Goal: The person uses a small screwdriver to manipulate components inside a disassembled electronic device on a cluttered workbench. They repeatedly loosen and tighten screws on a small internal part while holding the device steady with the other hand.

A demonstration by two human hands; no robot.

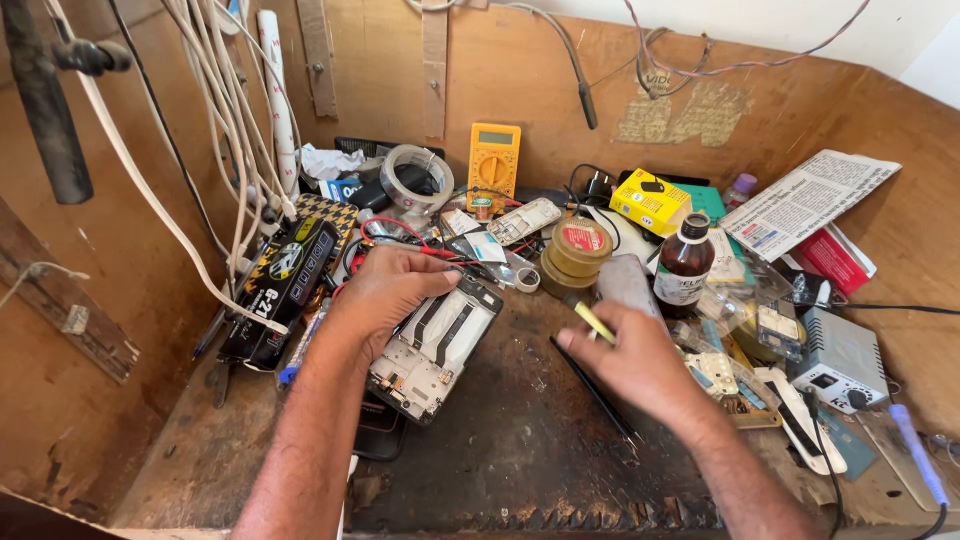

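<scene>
My left hand (378, 293) holds an opened phone body (437, 350), its bare metal frame and dark ribbon strips facing up, resting on the dark work mat (520, 440). To the right, my right hand (630, 358) pinches a small yellow tool (594, 322), its tip pointing up and left toward the phone but apart from it. A thin black rod (592, 388) lies on the mat just under my right hand. A grey phone back cover (628, 283) lies behind that hand.
Clutter rings the mat: a brown bottle (684, 262), yellow multimeter (493, 162), tape rolls (577, 248), clear tape ring (415, 178), yellow box (650, 200), a black-and-white packet (283, 288) at left, small grey power unit (840, 358) at right. White cables (230, 120) hang on the wooden wall.
</scene>
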